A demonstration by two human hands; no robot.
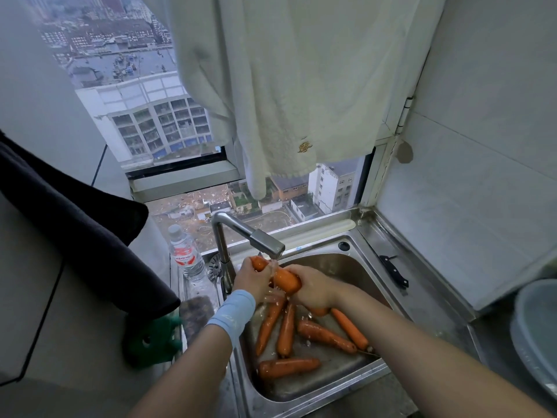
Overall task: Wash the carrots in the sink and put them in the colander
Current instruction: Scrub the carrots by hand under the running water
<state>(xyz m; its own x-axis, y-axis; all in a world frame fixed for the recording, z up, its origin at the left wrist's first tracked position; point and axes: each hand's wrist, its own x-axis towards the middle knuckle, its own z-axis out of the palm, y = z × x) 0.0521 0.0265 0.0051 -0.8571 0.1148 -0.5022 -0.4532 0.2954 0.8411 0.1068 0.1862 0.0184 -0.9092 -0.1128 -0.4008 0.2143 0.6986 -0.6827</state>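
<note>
Starting at the left, a water bottle (pixel 185 257) is standing just beside the faucet (pixel 266 240), which is running. The left hand (pixel 251 282) is wrapping its grip round the far end of one carrot (pixel 286 280), fingers curled over it, holding it in the stream. The right hand (pixel 313 292) is closing its grip on the thicker near end of that same carrot, fingers curled round it, so both hands are clasping it and neither is spread. Water is falling on the carrot's middle, between the two hands. Below them, at least five more carrots (pixel 325 334) are lying loose on the bottom of the sink (pixel 316 384), wet and splashed; I am judging these to be waiting their turn. Further right, a knife (pixel 394 271) is lying on the sink's steel ledge. At the far right edge a round grey vessel (pixel 533 327) is sitting on the bench (pixel 488 354); it may be the colander, though I cannot tell, and no carrot is showing in the part in view. So the task is looking early: one carrot is being rinsed, the others are needing their wash, and every move into the colander is waiting to be made
</note>
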